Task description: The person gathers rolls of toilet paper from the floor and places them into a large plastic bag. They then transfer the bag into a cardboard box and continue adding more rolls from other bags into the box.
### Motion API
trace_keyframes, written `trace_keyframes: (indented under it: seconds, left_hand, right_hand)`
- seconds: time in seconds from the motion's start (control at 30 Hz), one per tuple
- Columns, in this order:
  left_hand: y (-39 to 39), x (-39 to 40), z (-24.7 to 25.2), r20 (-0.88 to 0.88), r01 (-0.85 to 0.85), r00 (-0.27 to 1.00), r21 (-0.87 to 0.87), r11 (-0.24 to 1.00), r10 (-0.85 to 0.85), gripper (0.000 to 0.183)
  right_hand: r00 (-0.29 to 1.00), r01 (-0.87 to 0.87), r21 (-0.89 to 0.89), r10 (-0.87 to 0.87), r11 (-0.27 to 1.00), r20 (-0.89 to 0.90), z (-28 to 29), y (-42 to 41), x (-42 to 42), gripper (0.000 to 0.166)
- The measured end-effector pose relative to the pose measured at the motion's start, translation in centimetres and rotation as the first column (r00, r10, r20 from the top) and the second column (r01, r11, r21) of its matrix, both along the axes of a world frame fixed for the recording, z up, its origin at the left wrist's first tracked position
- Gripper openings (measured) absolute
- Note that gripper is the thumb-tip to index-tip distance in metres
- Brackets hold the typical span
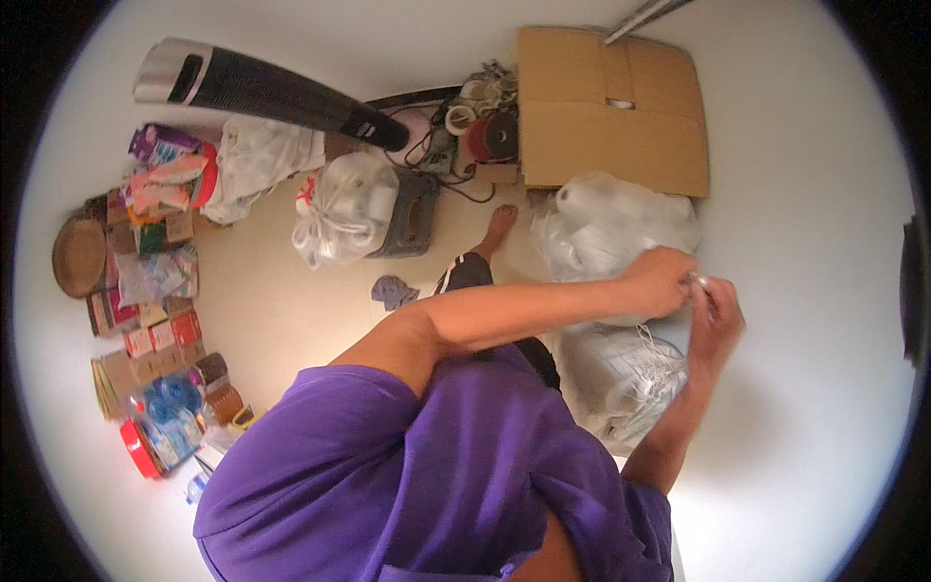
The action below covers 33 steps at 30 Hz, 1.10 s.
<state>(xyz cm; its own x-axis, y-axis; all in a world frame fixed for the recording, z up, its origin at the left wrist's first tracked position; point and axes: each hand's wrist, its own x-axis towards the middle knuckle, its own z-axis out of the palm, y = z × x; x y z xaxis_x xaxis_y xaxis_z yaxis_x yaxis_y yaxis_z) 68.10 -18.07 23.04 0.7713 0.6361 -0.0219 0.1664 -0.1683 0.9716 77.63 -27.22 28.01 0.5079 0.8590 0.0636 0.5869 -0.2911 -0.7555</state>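
My left hand (658, 282) reaches across to the right with its fingers curled shut around a small shiny pale thing (699, 279). My right hand (716, 316) is raised against it, and its fingertips pinch the same thing. The fingers hide most of it, so its kind cannot be told. Beneath the hands lies a large translucent plastic bag (618, 225) stuffed with pale things. A second clear plastic bag (618, 378) with white strings on top lies nearer to my body, partly behind my right forearm.
A big cardboard box (611, 109) stands beyond the bags. A white wall (793, 254) rises on the right. Left of my foot are a tied plastic bag (356, 204), a dark plastic case (411, 218) and a grey cloth (393, 292). A black tower fan (269, 91) leans across the back left.
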Motion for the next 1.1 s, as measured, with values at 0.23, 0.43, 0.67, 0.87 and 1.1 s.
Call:
trace_keyframes:
  seconds: [0.23,0.43,0.67,0.87,1.1]
  left_hand:
    - [-2.5,1.3,0.5,-0.040,-0.035,0.999,-0.065,0.997,0.032,0.016]
    - [-2.5,1.1,-0.5,-0.076,-0.137,0.988,-0.027,0.990,0.135,0.016]
    - [-3.2,2.0,1.7,-0.004,-0.126,0.992,-0.008,0.992,0.126,0.016]
    - [-5.5,3.1,4.3,0.112,-0.072,0.990,-0.091,0.993,0.082,0.018]
    - [-6.4,1.2,-0.5,-0.004,-0.027,1.000,-0.136,0.990,0.026,0.019]
  right_hand:
    - [0.994,0.048,-0.066,-0.054,0.997,-0.093,0.7,-2.1,1.1,0.008]
    - [0.908,0.116,0.013,-0.100,0.993,-0.407,-2.8,-3.8,4.2,0.040]
    - [0.629,0.011,0.024,0.012,1.000,-0.778,-6.3,-5.2,2.9,0.045]
    - [0.656,0.130,0.079,-0.026,0.988,-0.754,-8.4,-9.5,4.6,0.032]
    - [0.609,0.251,0.030,-0.133,0.968,-0.782,-12.5,-9.7,1.5,0.022]
